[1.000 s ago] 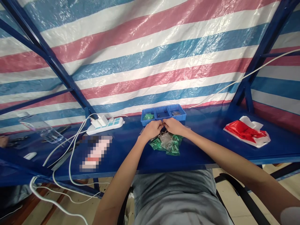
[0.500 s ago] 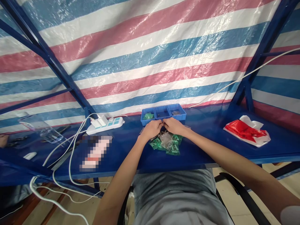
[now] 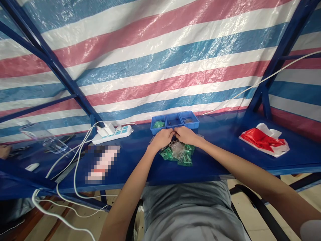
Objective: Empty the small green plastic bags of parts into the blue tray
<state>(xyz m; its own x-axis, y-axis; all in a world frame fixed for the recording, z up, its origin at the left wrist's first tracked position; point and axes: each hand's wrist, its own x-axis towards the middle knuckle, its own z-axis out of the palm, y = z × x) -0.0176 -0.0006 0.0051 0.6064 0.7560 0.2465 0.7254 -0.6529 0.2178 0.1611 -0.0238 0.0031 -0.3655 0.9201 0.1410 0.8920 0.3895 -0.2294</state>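
My left hand (image 3: pixel 163 137) and my right hand (image 3: pixel 187 134) meet fingertip to fingertip just in front of the blue divided bin (image 3: pixel 192 125). Both have their fingers curled and pinched together; whatever lies between the fingertips is too small and covered to name. Below them spreads a pile of small clear bags with green pieces (image 3: pixel 186 158), with a clear plastic bag (image 3: pixel 178 150) on top. Small dark parts peek out of the pile under my fingers. The bin's left compartment contains green pieces (image 3: pixel 158 124), the middle a few dark bits, the right some small greyish pieces.
A white power strip (image 3: pixel 114 134) with plugs and trailing white cables stands to the left, beside a blurred-out patch. A red and white plastic bag (image 3: pixel 265 140) lies at the right. Farther left are a clear plastic container (image 3: pixel 55 144) and another person's hand (image 3: pixel 4 151).
My hands stay almost exactly where they were, fingertips together. The bin and the pile have not moved. At the far left, the other person's hand has shifted slightly.
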